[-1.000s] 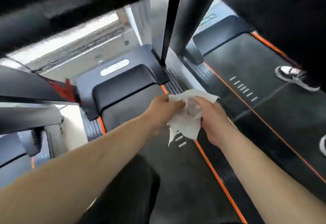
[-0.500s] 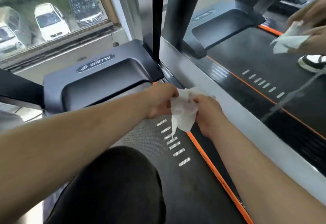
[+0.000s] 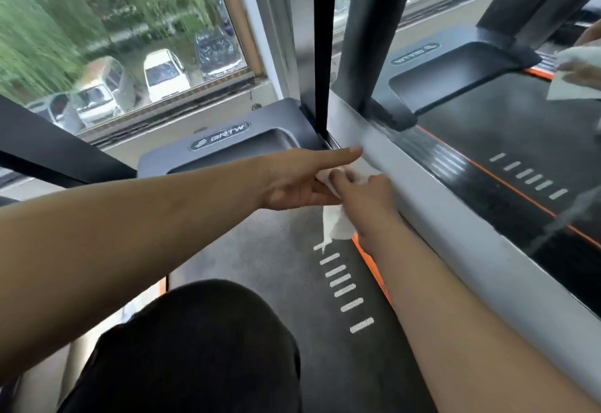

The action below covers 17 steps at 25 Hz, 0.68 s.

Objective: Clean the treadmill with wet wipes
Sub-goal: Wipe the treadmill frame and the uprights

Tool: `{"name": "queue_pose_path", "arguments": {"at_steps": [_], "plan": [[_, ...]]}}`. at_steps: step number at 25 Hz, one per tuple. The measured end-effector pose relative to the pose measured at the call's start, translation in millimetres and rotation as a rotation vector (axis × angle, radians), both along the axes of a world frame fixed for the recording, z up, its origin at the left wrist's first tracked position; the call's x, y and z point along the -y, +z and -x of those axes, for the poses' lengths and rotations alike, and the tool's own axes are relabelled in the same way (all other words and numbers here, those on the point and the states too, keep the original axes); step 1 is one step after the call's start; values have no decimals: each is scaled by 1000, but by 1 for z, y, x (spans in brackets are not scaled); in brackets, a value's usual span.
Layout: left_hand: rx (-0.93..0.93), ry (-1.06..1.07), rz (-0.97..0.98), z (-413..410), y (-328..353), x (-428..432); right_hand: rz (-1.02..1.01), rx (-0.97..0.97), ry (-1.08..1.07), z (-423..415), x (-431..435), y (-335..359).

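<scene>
Treadmill [image 3: 276, 266] first: half a second ago your hands hung over the middle of its belt, and they have since travelled forward and to the right, up to the grey ledge [image 3: 422, 191] under the mirror [image 3: 487, 119], close by the motor cover [image 3: 227, 149]; I judge that you have finished spreading out the cloth and are about to start wiping, and no stroke on the machine shows as done yet; your left hand [image 3: 292, 181] has changed most, since it was pinching the cloth and now lies stretched out flat, its forefinger straight with the tip at the edge of the ledge, the lower fingers only resting against the cloth; your right hand [image 3: 367, 194] keeps its fingers curled and pinches the wet wipe [image 3: 336, 227] at its bunched top; the wipe sits between your two hands just beside the ledge, its loose tail hanging down over the belt near the orange strip [image 3: 370, 269]
</scene>
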<state>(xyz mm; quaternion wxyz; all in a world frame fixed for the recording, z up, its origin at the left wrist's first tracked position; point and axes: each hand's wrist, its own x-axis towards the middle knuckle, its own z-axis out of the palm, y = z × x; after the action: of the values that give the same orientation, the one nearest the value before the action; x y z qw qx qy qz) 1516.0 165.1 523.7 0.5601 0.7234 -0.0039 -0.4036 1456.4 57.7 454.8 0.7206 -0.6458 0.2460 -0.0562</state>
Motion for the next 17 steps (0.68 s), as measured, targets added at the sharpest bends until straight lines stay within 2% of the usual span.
{"name": "queue_pose_path", "arguments": {"at_steps": [5,8,12,17], "plan": [[-6,143,-12,-29,-38,-6,92,-20,37,-24,-4,-18],[-68,212,44,-69,-65,-27,147,-115,-39,-55,-5,-34],[-113,245,98,-132,-105,-55,181,-151,-84,-100,-23,-69],[-122,318,153,-203,-152,-92,208,-191,-13,-171,-67,-93]]}}
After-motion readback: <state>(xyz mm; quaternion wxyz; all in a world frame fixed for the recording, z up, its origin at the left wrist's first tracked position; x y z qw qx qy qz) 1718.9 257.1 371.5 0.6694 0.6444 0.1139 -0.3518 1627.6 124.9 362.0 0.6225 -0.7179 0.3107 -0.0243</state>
